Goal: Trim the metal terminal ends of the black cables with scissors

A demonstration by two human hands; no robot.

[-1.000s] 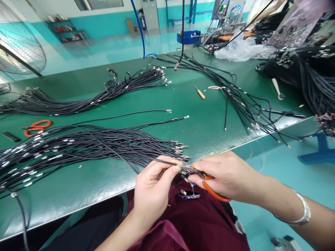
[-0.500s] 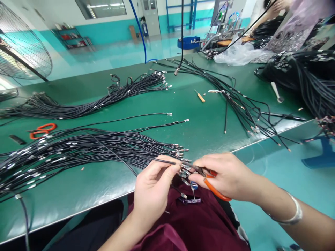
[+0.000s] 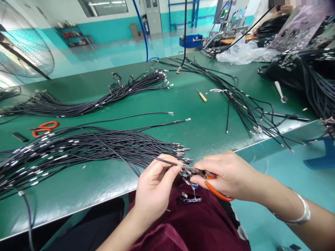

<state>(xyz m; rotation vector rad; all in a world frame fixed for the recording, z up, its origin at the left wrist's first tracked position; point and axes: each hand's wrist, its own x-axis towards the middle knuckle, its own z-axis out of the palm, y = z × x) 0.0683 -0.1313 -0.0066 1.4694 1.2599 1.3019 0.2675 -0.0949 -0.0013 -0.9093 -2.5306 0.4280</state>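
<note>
**Position.** We find the work held just off the near edge of the green counter (image 3: 104, 181), above the person's lap. The left hand (image 3: 154, 190) is pinched shut, thumb against fingertips, on the end of a thin black cable with a metal terminal (image 3: 167, 162). This cable runs back over the near edge into the large bundle of black cables (image 3: 86, 146) lying along the counter's near side. The right hand (image 3: 226, 174) is curled closed round the orange-handled metal pliers (image 3: 218, 194), whose nose meets the terminal between the two hands. We cannot tell whether the nose is fully closed on the terminal, as it is small and partly hidden.

**Risks, in our judgement:**
1. The left fingertips sit just beside the nose of the pliers, so a slip of the tool could nip or prick them.
2. Other loose terminals of the bundle crowd close to the gripped one at the near edge. The nose could catch a neighbour and bend it.
3. The work hangs unsupported, clear of the counter. Anything let go would drop onto the maroon garment (image 3: 199, 223), where a small purple clip-like piece (image 3: 190, 199) already lies.
4. A pull along the cable could drag the bundle towards the near edge and tangle it.

An orange-handled tool (image 3: 44, 127) lies towards the counter's left edge, well apart from both hands.
</note>
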